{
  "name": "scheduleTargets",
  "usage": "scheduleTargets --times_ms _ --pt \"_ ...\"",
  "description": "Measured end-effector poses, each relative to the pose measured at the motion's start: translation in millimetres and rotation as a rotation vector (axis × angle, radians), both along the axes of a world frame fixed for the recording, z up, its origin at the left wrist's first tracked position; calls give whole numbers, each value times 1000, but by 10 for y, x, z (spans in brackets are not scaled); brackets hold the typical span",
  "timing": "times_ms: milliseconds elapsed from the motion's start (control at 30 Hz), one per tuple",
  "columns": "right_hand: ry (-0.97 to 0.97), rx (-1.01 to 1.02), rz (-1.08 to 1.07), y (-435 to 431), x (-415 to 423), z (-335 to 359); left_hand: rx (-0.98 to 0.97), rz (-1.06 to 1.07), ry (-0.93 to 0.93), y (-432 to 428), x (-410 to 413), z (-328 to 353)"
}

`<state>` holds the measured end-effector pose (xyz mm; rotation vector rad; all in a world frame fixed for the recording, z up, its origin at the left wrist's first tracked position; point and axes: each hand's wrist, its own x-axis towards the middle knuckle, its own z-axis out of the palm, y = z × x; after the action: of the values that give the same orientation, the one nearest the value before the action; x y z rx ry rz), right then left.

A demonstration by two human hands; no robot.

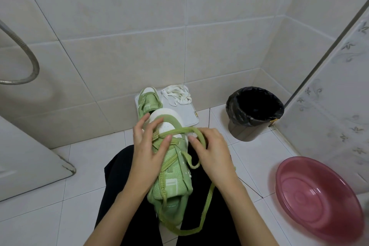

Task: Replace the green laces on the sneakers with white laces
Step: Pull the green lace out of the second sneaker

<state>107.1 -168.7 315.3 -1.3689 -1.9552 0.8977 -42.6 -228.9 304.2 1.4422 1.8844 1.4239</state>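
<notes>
Left hand (148, 146) splayed, right hand (211, 152) palm-down beside it.

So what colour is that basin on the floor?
The basin is translucent pink, clearest in the head view.

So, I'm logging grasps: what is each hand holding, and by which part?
The right hand holds the green lace by a loose stretch near the toe-end eyelets; the left hand presses on the sneaker.
</notes>
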Motion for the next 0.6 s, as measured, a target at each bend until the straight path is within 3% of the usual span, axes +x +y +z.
scheduleTargets --times_ms 100,200,300,367,467,600 --pt "-34 109 -148 -32 111 -6 1 49 50 -161 -70 -83" --pt "-27 397 -32 -138 151 10 12 21 87 -259 -50 -116" --pt "-261 234 149 -225 42 -45 3 -37 53 -237 20 -113" --pt "-409 250 169 -245 12 -151 -46 -85 23 -214 48 -124" --pt "-161 225 179 -259 50 -234 -164 -165 115 -231 31 -163" --pt "288 73 -23 -280 90 -259 -207 -187 259 -236 26 -186"
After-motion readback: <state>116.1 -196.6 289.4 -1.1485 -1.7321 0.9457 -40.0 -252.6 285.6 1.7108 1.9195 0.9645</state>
